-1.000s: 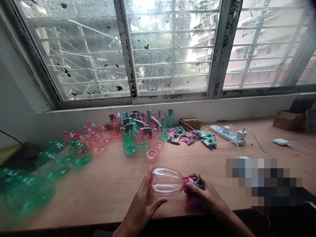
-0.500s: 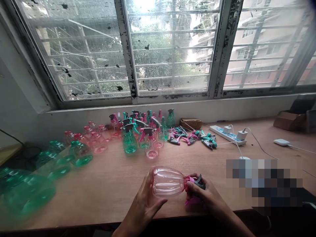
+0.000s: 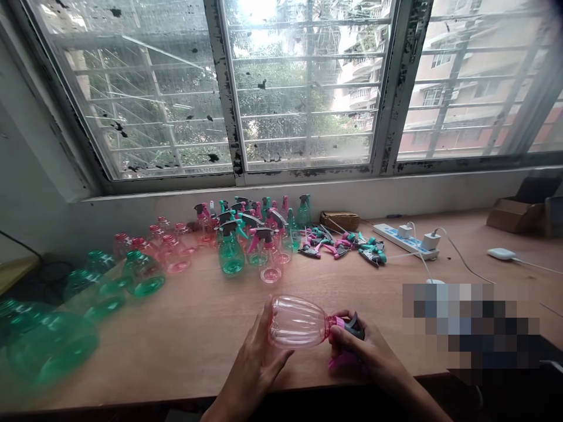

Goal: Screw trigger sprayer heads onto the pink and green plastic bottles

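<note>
A clear pink spray bottle lies sideways above the near edge of the wooden table. My left hand is wrapped around its body from below, thumb up on the left side. My right hand is closed on the pink and grey trigger spray head at the bottle's neck, with the pink trigger poking out beneath my fingers.
Bottles with spray heads fitted stand at the back centre. Capless pink bottles and green bottles lie to the left. Loose spray heads, a power strip, a white charger and cardboard boxes sit to the right.
The bottle has shifted very slightly in my hands; both hands keep their grip in nearly the same place.
</note>
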`<state>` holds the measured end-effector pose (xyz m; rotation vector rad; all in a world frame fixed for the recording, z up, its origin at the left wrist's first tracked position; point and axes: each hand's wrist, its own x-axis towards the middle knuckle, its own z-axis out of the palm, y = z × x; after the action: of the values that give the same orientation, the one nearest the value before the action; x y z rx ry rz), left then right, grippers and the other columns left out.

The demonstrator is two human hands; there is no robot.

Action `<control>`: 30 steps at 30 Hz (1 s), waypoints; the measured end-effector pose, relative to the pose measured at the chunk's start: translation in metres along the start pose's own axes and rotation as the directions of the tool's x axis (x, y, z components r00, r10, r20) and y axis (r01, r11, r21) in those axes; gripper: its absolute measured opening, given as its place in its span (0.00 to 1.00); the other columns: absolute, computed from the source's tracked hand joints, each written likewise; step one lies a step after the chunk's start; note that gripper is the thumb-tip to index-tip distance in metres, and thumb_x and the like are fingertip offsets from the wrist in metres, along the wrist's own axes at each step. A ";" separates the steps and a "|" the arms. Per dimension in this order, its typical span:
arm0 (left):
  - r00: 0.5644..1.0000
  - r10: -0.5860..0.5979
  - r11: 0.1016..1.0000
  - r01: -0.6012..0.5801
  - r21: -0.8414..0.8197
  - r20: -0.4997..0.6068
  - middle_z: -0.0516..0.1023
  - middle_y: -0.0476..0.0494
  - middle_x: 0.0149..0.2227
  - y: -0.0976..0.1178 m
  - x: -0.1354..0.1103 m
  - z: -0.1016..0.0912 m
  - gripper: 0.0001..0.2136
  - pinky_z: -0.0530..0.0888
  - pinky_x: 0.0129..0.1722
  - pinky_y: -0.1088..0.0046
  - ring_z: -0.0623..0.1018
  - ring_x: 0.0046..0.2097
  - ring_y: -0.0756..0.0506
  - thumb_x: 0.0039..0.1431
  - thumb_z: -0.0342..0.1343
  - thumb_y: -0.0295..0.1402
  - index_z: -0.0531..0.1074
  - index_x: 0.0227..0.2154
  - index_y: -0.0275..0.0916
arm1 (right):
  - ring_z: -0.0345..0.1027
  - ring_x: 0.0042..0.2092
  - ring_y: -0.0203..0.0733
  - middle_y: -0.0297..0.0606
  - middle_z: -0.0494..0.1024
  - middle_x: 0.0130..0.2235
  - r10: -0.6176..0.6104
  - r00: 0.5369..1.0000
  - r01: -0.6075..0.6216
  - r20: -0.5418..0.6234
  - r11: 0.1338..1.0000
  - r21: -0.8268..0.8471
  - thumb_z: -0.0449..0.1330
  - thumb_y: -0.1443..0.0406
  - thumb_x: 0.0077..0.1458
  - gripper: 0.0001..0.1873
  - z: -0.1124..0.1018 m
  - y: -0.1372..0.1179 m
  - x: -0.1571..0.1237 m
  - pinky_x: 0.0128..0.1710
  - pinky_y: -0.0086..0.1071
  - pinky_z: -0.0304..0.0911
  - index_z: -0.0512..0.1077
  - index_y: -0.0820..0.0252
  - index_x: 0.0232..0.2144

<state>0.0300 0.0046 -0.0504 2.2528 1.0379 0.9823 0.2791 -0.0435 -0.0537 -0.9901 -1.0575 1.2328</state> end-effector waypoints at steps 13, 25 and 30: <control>1.000 -0.026 1.000 0.026 -0.015 0.011 0.52 0.42 0.72 -0.003 0.000 0.001 0.40 0.62 0.65 0.52 0.60 0.69 0.35 0.64 0.58 0.42 0.38 0.70 0.55 | 0.74 0.26 0.40 0.34 0.80 0.25 -0.009 1.000 0.010 0.025 0.998 -0.054 0.68 0.53 0.54 0.18 -0.001 0.002 0.000 0.27 0.32 0.71 0.71 0.61 0.36; 0.991 -0.095 0.985 0.107 -0.136 0.092 0.52 0.38 0.72 0.000 0.002 -0.005 0.36 0.56 0.68 0.53 0.56 0.70 0.35 0.65 0.54 0.46 0.46 0.70 0.45 | 0.75 0.25 0.41 0.35 0.81 0.24 -0.025 1.000 0.024 -0.003 0.998 -0.050 0.69 0.51 0.53 0.20 -0.003 0.005 0.001 0.26 0.31 0.70 0.71 0.61 0.37; 0.991 -0.088 0.977 0.106 -0.187 0.102 0.52 0.40 0.72 0.001 -0.001 -0.004 0.41 0.60 0.66 0.54 0.63 0.68 0.35 0.63 0.58 0.45 0.39 0.70 0.49 | 0.75 0.25 0.42 0.36 0.81 0.23 -0.028 1.000 0.028 0.008 0.998 -0.056 0.67 0.51 0.54 0.21 -0.005 0.007 0.003 0.27 0.32 0.69 0.70 0.61 0.38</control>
<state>0.0266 0.0042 -0.0475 2.0507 0.9598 0.8872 0.2823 -0.0396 -0.0617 -1.0111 -1.1135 1.1906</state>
